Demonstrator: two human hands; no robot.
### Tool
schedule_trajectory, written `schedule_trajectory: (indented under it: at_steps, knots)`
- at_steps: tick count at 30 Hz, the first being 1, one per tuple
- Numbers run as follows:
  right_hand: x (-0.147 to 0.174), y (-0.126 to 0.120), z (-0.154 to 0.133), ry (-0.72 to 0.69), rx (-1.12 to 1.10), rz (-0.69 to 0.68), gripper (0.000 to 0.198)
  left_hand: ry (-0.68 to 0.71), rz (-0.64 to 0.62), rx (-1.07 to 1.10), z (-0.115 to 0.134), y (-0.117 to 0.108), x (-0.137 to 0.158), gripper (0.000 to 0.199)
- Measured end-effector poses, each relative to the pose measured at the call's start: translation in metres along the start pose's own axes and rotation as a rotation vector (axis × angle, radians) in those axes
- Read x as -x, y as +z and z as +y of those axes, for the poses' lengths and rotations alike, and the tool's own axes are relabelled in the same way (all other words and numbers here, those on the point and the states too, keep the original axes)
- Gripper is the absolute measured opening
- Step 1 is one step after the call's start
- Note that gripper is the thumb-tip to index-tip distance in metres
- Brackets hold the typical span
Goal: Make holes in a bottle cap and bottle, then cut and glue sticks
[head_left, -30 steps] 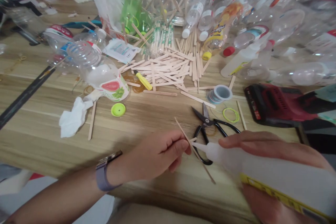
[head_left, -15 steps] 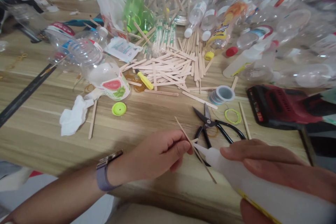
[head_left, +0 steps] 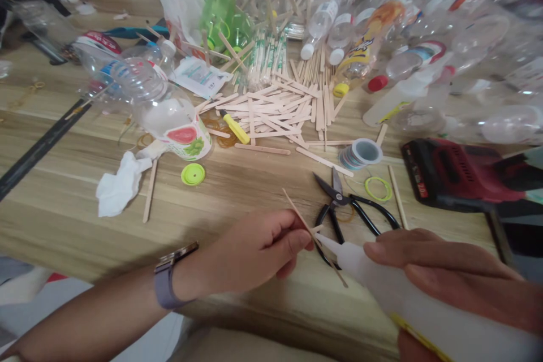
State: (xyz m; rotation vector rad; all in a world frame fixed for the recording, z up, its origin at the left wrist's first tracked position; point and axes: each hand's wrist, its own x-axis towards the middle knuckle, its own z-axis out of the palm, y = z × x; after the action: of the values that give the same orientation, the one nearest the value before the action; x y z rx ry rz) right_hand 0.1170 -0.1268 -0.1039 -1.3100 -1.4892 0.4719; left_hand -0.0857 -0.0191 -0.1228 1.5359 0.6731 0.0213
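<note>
My left hand (head_left: 263, 249), with a watch on the wrist, pinches crossed wooden craft sticks (head_left: 297, 210) between thumb and fingers. One long stick slants down to the right, and a short end pokes out beside the fingertips. My right hand (head_left: 458, 266) is wrapped round a white squeeze glue bottle (head_left: 399, 288), which lies tilted with its thin nozzle pointing left. The nozzle tip is at the sticks, close to my left fingertips; whether glue is coming out cannot be made out. Behind the nozzle lie black-handled scissors (head_left: 339, 198) with their blades apart.
A pile of loose craft sticks (head_left: 271, 110) lies mid-table. Plastic bottles (head_left: 487, 79) crowd the back right. A red cordless tool (head_left: 458, 172) and a wire spool (head_left: 360, 154) are at right. At left are a cut bottle (head_left: 169, 119), a green cap (head_left: 193, 174) and crumpled tissue (head_left: 123, 184).
The glue bottle and my right hand have shifted slightly right and down. The long stick's lower end has tilted up a little; my left hand is nearly still. The view has moved slightly.
</note>
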Motion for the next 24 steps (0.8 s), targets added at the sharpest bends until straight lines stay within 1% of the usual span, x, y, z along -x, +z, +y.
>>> schedule_trajectory:
  at_steps: [1, 2, 4, 7, 9, 10, 12, 16, 21, 24]
  knots:
    - [0.002, -0.002, 0.004, -0.102, 0.052, -0.063, 0.074, 0.001, 0.001, 0.001, -0.001, 0.0, 0.0, 0.03]
    - [0.003, -0.004, 0.008, -0.201, 0.092, -0.123, 0.075, 0.002, 0.003, 0.0, -0.001, 0.0, 0.001, 0.03]
    - [0.004, -0.006, 0.012, -0.302, 0.126, -0.177, 0.068, 0.001, 0.006, 0.001, -0.002, 0.001, 0.002, 0.03]
    - [0.003, -0.007, 0.01, -0.289, 0.141, -0.139, 0.062, 0.007, 0.002, 0.004, -0.003, 0.001, 0.002, 0.028]
    - [0.004, -0.006, 0.005, -0.235, 0.164, -0.117, 0.062, 0.023, -0.003, 0.002, -0.004, 0.0, 0.002, 0.026]
    - [0.004, -0.005, 0.003, -0.213, 0.176, -0.126, 0.062, 0.029, -0.004, 0.002, -0.004, 0.0, 0.001, 0.026]
    - [0.006, -0.004, 0.001, -0.221, 0.182, -0.154, 0.063, 0.032, -0.003, 0.008, -0.005, 0.0, 0.001, 0.025]
    - [0.008, -0.004, 0.002, -0.254, 0.184, -0.114, 0.059, 0.019, -0.005, 0.012, -0.004, 0.001, 0.0, 0.024]
    - [0.009, -0.01, 0.004, -0.237, 0.22, -0.177, 0.065, 0.024, 0.001, 0.014, -0.003, 0.001, 0.0, 0.024]
    - [0.007, -0.013, 0.007, -0.259, 0.191, -0.201, 0.065, 0.025, -0.002, 0.014, -0.003, 0.0, 0.0, 0.024]
